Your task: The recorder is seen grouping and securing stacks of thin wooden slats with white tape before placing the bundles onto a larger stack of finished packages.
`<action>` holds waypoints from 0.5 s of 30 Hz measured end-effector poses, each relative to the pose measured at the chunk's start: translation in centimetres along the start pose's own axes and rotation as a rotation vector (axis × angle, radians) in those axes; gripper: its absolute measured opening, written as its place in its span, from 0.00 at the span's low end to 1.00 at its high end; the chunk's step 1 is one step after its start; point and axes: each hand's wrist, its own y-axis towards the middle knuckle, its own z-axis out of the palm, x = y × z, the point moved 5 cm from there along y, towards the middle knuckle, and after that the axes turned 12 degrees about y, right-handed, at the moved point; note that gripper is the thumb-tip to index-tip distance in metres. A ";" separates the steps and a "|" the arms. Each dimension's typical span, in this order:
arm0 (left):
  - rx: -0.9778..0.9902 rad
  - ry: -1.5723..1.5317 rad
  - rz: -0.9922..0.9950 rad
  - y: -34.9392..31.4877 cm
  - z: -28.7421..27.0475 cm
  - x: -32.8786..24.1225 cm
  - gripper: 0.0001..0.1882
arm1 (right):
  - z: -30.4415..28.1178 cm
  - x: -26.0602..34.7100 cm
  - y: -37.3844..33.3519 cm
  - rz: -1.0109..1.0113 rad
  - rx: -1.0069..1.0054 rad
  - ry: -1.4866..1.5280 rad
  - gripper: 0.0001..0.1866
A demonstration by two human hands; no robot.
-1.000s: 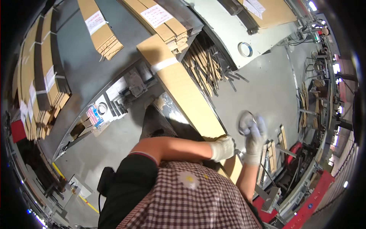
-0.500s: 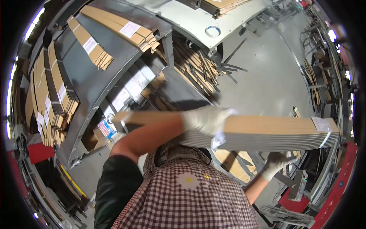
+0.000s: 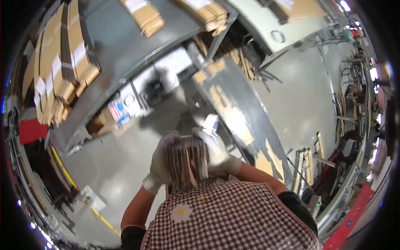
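Note:
Both of my hands wear white gloves and clasp a strapped bundle of flat cardboard sheets (image 3: 187, 164), seen end-on just in front of my chest. My left hand (image 3: 160, 164) presses on the bundle's left side. My right hand (image 3: 216, 150) grips its right side and top. My checked apron (image 3: 225, 216) fills the lower middle of the view and hides the bundle's lower end.
A grey worktop with worn brown patches (image 3: 237, 108) runs diagonally ahead. Shelves with stacks of folded cardboard (image 3: 62, 71) stand at the upper left, more stacks (image 3: 208, 12) at the top. A tape ring (image 3: 277, 36) lies on a far table. Yellow floor line (image 3: 100, 216).
The long cardboard bundle, held level across the view half a second ago, has swung end-on toward me. Both hands now clasp it at my chest, and my view has turned.

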 end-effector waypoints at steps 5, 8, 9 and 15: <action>-0.214 0.827 0.827 -3.0 -1.1 -0.2 0.24 | 2.0 -0.8 -0.7 -0.231 0.017 0.097 0.46; -0.189 0.645 0.358 0.1 -4.6 4.6 0.25 | 2.1 -0.4 1.0 -0.141 0.006 -0.087 0.45; -0.103 0.676 0.565 -1.6 -4.5 5.2 0.32 | 1.9 0.3 0.4 -0.179 0.093 0.006 0.44; -0.131 0.475 0.099 -2.2 -5.3 7.1 0.29 | 4.1 -2.2 -1.5 -0.051 0.018 0.006 0.47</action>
